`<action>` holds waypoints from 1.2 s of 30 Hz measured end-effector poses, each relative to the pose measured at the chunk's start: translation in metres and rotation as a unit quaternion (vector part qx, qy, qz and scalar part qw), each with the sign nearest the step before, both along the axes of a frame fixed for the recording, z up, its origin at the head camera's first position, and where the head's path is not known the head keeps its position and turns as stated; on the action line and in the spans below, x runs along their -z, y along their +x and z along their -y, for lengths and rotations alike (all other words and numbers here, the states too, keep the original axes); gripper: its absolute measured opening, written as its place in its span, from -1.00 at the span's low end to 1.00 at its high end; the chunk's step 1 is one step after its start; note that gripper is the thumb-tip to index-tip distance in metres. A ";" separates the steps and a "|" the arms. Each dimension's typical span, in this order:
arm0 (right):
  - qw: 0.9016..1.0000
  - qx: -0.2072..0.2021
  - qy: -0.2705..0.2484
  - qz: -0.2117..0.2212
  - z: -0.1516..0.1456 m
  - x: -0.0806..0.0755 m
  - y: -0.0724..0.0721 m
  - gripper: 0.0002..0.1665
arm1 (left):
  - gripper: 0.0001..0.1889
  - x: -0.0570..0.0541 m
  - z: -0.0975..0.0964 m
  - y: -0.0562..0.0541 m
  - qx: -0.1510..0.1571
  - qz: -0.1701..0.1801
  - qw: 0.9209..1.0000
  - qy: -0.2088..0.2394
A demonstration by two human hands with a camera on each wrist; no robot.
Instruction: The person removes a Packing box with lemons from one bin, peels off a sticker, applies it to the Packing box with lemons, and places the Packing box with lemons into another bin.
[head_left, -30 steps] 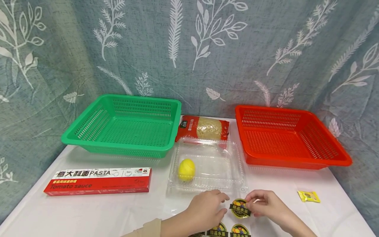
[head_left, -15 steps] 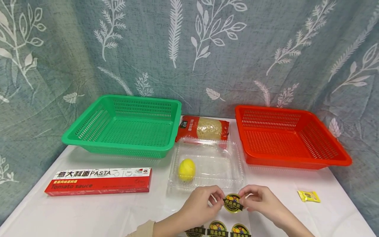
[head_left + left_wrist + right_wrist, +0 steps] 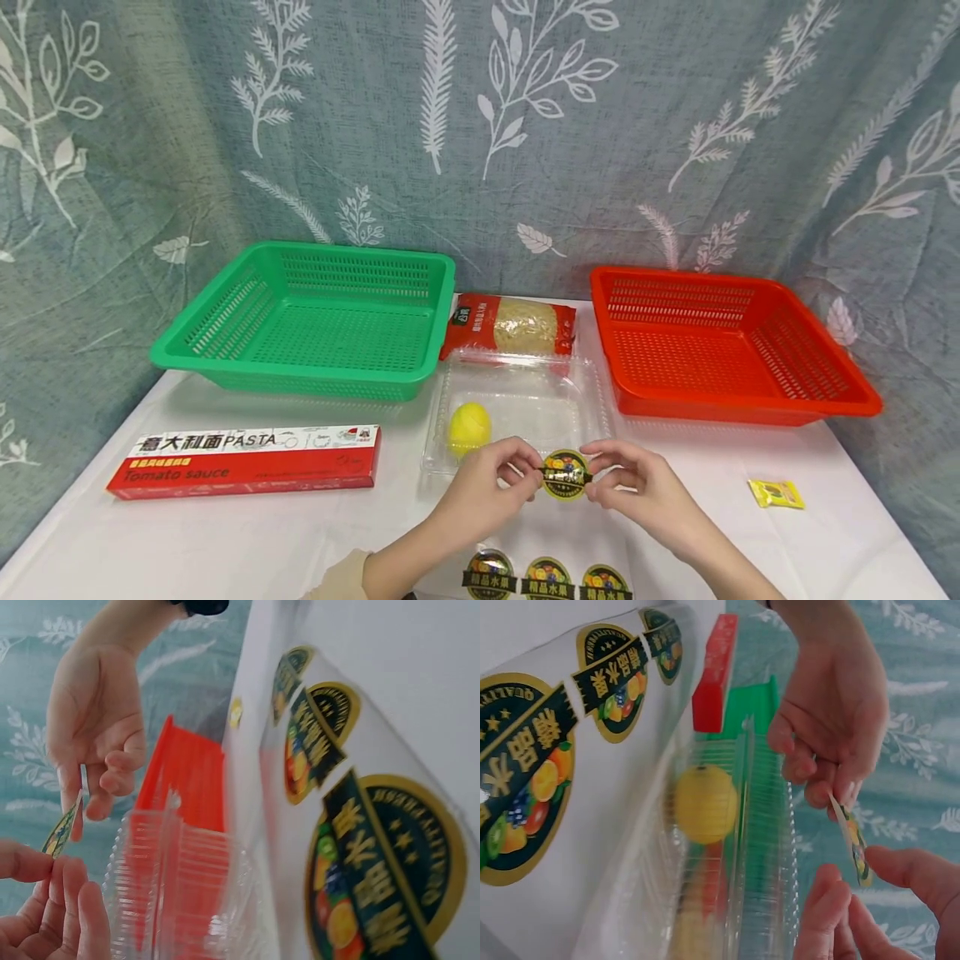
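A round black-and-gold fruit sticker (image 3: 564, 474) is stretched between both hands, just in front of the clear plastic clamshell box (image 3: 525, 408). My left hand (image 3: 491, 483) pinches its left edge between thumb and fingers. At the opposite edge, my right hand (image 3: 637, 487) pinches it the same way. Both wrist views show the sticker nearly edge-on, raised above the table. A yellow lemon (image 3: 470, 428) sits inside the left part of the box. Nearer me lies a sheet with several matching stickers (image 3: 548, 578) in a row.
A green basket (image 3: 300, 379) stands at the back left, a red basket (image 3: 735, 408) at the back right. Between them lies a red bag of pasta (image 3: 517, 325). A pasta box (image 3: 247, 461) lies at left, a small yellow packet (image 3: 776, 493) at right.
The left hand came over and took hold of the sticker's left edge, which the right hand alone held before. Both hands then carried it left and forward, up toward the clamshell box.
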State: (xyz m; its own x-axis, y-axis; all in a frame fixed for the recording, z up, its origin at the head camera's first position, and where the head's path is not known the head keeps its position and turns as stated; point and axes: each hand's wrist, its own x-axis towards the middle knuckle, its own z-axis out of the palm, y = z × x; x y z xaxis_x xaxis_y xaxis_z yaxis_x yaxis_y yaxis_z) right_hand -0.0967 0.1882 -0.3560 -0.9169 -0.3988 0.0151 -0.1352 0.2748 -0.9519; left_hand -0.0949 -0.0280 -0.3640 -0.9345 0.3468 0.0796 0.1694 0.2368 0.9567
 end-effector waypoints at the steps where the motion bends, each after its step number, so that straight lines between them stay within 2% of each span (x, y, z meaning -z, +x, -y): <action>1: 1.000 -0.001 0.000 -0.004 0.001 -0.001 -0.001 -0.53 | -0.96 -0.001 0.001 -0.001 -0.004 0.000 1.000 0.003; 7: 0.999 0.001 -0.002 -0.032 0.005 -0.004 -0.005 -0.65 | -0.94 -0.006 0.004 -0.005 -0.023 -0.013 1.000 0.010; 12: 0.998 0.026 0.013 -0.049 0.010 -0.005 -0.011 -0.70 | -0.88 -0.006 0.004 -0.010 -0.050 -0.046 0.998 -0.008; 22: 0.994 0.072 0.012 -0.081 0.024 -0.007 -0.030 -0.86 | -0.81 -0.009 0.006 -0.020 -0.107 -0.121 0.987 -0.022; 27: 0.994 0.068 0.025 -0.087 0.028 -0.008 -0.040 -0.87 | -0.81 -0.007 0.008 -0.028 -0.121 -0.142 0.982 -0.032; 36: 0.991 0.072 0.053 -0.097 0.037 -0.009 -0.057 -0.87 | -0.83 -0.004 0.013 -0.041 -0.147 -0.182 0.969 -0.081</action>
State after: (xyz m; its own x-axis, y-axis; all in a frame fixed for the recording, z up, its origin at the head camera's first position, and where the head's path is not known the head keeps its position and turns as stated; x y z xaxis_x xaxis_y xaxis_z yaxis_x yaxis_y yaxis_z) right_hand -0.1539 0.1510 -0.3471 -0.9483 -0.2728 0.1621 -0.2653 0.4012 -0.8767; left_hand -0.1359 -0.0414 -0.3596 -0.9154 0.1060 0.3884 0.3906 0.4679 0.7928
